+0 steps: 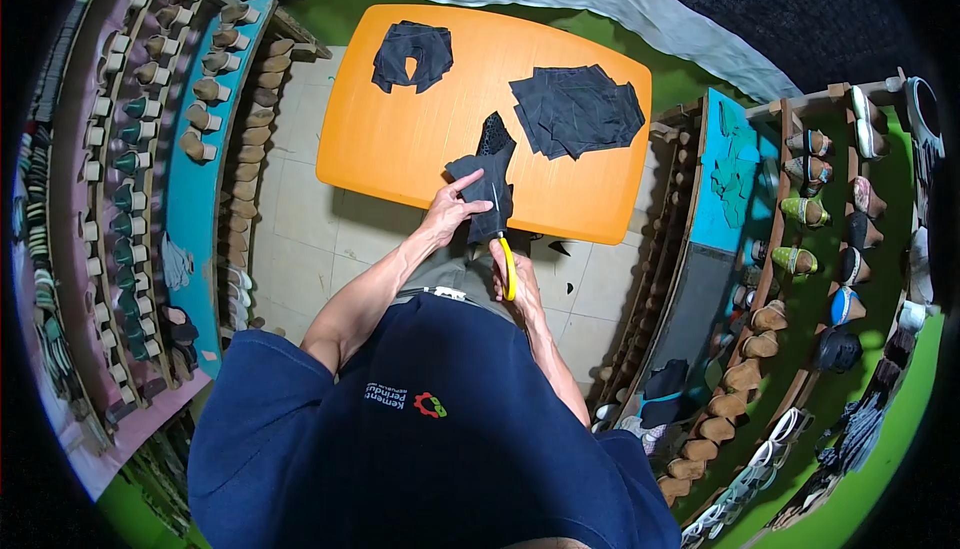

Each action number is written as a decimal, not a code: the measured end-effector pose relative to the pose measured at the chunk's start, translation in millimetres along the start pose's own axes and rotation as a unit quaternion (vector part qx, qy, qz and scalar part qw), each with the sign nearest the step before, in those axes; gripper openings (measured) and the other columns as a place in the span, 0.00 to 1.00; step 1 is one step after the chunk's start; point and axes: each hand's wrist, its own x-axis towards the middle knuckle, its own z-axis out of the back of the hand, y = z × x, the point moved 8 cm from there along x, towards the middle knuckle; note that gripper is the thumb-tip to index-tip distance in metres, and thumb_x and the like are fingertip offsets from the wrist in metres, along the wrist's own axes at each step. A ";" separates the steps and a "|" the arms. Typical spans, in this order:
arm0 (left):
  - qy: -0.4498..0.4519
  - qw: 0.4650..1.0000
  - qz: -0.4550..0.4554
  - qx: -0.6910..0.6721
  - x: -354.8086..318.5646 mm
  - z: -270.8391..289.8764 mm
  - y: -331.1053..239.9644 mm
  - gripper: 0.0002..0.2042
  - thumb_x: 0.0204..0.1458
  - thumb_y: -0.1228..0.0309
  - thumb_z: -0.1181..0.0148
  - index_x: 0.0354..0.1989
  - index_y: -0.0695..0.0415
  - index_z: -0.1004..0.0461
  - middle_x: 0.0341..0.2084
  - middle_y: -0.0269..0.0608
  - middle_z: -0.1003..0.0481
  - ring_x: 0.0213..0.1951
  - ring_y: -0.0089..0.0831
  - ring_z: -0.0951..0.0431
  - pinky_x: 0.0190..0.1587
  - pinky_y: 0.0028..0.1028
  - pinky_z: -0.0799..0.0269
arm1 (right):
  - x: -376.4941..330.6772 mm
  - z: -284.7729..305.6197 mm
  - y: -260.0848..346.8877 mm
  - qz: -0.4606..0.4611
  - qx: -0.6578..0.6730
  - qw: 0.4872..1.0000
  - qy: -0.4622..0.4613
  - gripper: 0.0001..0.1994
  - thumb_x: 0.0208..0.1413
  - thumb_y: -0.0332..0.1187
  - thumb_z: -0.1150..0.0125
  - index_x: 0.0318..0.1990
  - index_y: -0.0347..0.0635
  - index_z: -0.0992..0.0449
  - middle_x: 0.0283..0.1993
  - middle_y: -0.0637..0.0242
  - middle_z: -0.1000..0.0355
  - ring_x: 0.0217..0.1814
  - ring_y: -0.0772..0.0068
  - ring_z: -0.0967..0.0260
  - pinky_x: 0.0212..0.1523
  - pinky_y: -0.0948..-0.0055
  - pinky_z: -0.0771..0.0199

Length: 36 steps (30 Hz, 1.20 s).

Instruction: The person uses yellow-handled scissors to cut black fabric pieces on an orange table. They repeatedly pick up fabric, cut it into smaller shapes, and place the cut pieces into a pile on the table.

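My left hand (452,211) pinches the near edge of a dark fabric piece (484,189), thumb and fingers closed on it, index finger stretched out flat along the cloth toward the blades. My right hand (517,284) is closed around the yellow handles of the scissors (504,254); the blades run up from the handles into the fabric, and how far apart they stand cannot be told against the dark cloth. The fabric piece hangs over the near edge of the orange table (400,139), its far end showing a dotted, mesh-like patch lying on the tabletop. Both hands sit just off the table's near edge, above the tiled floor (300,239). Farther out on the table: a stack of cut dark pieces (578,109) to the right, just beyond the piece in hand, and a single dark cut-out with a hole in its middle (412,55) at the far left, well apart from the stack. To my left, slanted racks of shoe lasts (150,129) in rows; to my right, more racks with lasts and finished shoes (810,209). A few dark scraps (560,247) lie on the floor near my right hand.
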 end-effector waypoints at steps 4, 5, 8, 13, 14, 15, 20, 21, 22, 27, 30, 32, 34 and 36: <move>-0.018 1.000 0.008 -0.002 -4.1 -2.4 -11.1 0.37 0.48 0.83 0.31 0.69 0.56 0.37 0.39 0.38 0.19 0.38 0.20 0.20 0.44 0.19 0.24 | 2.5 2.7 3.1 0.012 -0.013 1.000 -0.007 0.28 0.56 0.62 0.36 0.22 0.47 0.33 0.15 0.75 0.40 0.12 0.82 0.42 0.14 0.77 0.39; -0.021 0.998 0.002 -0.056 -4.3 -6.9 -14.1 0.37 0.48 0.84 0.31 0.69 0.56 0.37 0.39 0.38 0.19 0.37 0.20 0.20 0.43 0.19 0.24 | 2.9 2.7 3.6 0.010 -0.014 1.000 -0.007 0.28 0.56 0.62 0.36 0.22 0.47 0.33 0.15 0.75 0.40 0.12 0.82 0.41 0.14 0.77 0.38; -0.016 0.995 -0.014 -0.096 -4.1 -9.6 -16.8 0.37 0.48 0.84 0.32 0.69 0.56 0.37 0.40 0.40 0.19 0.36 0.22 0.20 0.42 0.21 0.23 | 5.2 -2.8 3.5 0.005 -0.012 1.000 0.004 0.28 0.56 0.62 0.37 0.22 0.47 0.33 0.15 0.75 0.40 0.12 0.82 0.42 0.14 0.78 0.38; -0.010 0.999 -0.013 -0.050 0.3 0.3 -0.7 0.36 0.49 0.85 0.33 0.69 0.59 0.37 0.42 0.43 0.20 0.36 0.22 0.20 0.43 0.20 0.23 | 13.3 -8.1 10.7 -0.013 -0.001 1.000 0.005 0.28 0.56 0.63 0.38 0.23 0.47 0.33 0.15 0.74 0.40 0.12 0.81 0.41 0.14 0.77 0.38; -0.008 0.999 -0.016 -0.051 1.6 1.0 1.8 0.36 0.49 0.85 0.33 0.69 0.58 0.37 0.42 0.42 0.20 0.36 0.22 0.20 0.42 0.20 0.23 | 14.9 -10.6 13.8 -0.015 0.004 1.000 0.010 0.28 0.56 0.64 0.38 0.24 0.47 0.33 0.15 0.74 0.40 0.13 0.80 0.41 0.15 0.76 0.37; -0.005 0.998 -0.020 -0.052 2.8 2.5 3.9 0.36 0.49 0.85 0.33 0.69 0.58 0.37 0.42 0.42 0.20 0.36 0.21 0.20 0.42 0.19 0.23 | 15.6 -10.9 17.5 -0.012 -0.010 1.000 0.010 0.29 0.56 0.65 0.40 0.24 0.46 0.33 0.15 0.73 0.41 0.13 0.79 0.41 0.16 0.76 0.36; -0.004 0.997 -0.041 -0.071 -4.6 -5.1 -13.9 0.34 0.51 0.84 0.34 0.69 0.58 0.37 0.41 0.41 0.20 0.36 0.21 0.20 0.43 0.19 0.23 | 28.7 -12.6 17.3 0.002 -0.013 1.000 0.008 0.30 0.56 0.65 0.41 0.24 0.45 0.31 0.14 0.73 0.39 0.13 0.79 0.40 0.16 0.75 0.35; -0.007 0.999 -0.022 -0.040 -3.4 -1.3 -9.3 0.34 0.51 0.84 0.35 0.69 0.58 0.37 0.42 0.41 0.21 0.37 0.22 0.20 0.44 0.19 0.23 | 27.9 -12.1 17.6 0.007 -0.016 1.000 0.006 0.30 0.56 0.65 0.40 0.24 0.45 0.31 0.14 0.73 0.39 0.13 0.79 0.39 0.16 0.76 0.35; -0.010 1.000 -0.002 -0.010 -5.3 1.3 -10.1 0.34 0.51 0.84 0.35 0.69 0.58 0.37 0.43 0.42 0.21 0.38 0.23 0.20 0.45 0.20 0.23 | 27.2 -12.0 18.7 0.012 -0.018 1.000 0.003 0.30 0.56 0.65 0.40 0.23 0.45 0.31 0.14 0.73 0.39 0.13 0.79 0.39 0.16 0.76 0.34; 0.004 0.997 -0.021 -0.074 0.8 2.1 -7.3 0.34 0.52 0.85 0.37 0.69 0.59 0.38 0.48 0.46 0.22 0.45 0.27 0.20 0.50 0.25 0.22 | 23.9 -9.1 26.8 0.025 -0.056 0.998 -0.024 0.29 0.56 0.64 0.38 0.22 0.45 0.31 0.15 0.72 0.37 0.12 0.79 0.38 0.14 0.77 0.33; -0.003 0.993 -0.015 -0.117 1.1 -3.9 -21.3 0.33 0.51 0.86 0.38 0.69 0.59 0.38 0.49 0.47 0.23 0.48 0.30 0.20 0.53 0.28 0.22 | 24.6 -9.1 25.6 0.001 -0.039 0.999 -0.007 0.30 0.56 0.64 0.40 0.24 0.44 0.30 0.15 0.71 0.36 0.13 0.78 0.37 0.15 0.77 0.33; -0.011 0.991 -0.014 -0.132 2.6 -1.5 -29.4 0.33 0.51 0.86 0.38 0.68 0.60 0.37 0.50 0.47 0.23 0.49 0.31 0.20 0.55 0.29 0.23 | 29.9 -17.0 19.0 0.004 -0.016 0.998 0.066 0.34 0.59 0.69 0.51 0.30 0.42 0.30 0.17 0.69 0.36 0.14 0.75 0.37 0.18 0.74 0.31; -0.004 0.994 -0.016 -0.105 12.1 3.3 -35.0 0.32 0.50 0.87 0.39 0.67 0.60 0.36 0.51 0.47 0.23 0.49 0.31 0.21 0.56 0.30 0.24 | 31.0 -21.6 3.0 -0.015 0.060 0.991 0.118 0.37 0.59 0.72 0.54 0.33 0.38 0.29 0.17 0.69 0.36 0.17 0.73 0.34 0.23 0.70 0.28; 0.001 0.995 -0.024 -0.098 21.4 12.5 -50.5 0.32 0.50 0.88 0.40 0.67 0.61 0.35 0.52 0.47 0.23 0.50 0.32 0.21 0.57 0.30 0.24 | 21.1 -16.4 1.0 0.003 -0.028 0.988 0.154 0.38 0.59 0.73 0.56 0.34 0.37 0.28 0.18 0.69 0.36 0.18 0.73 0.35 0.23 0.72 0.30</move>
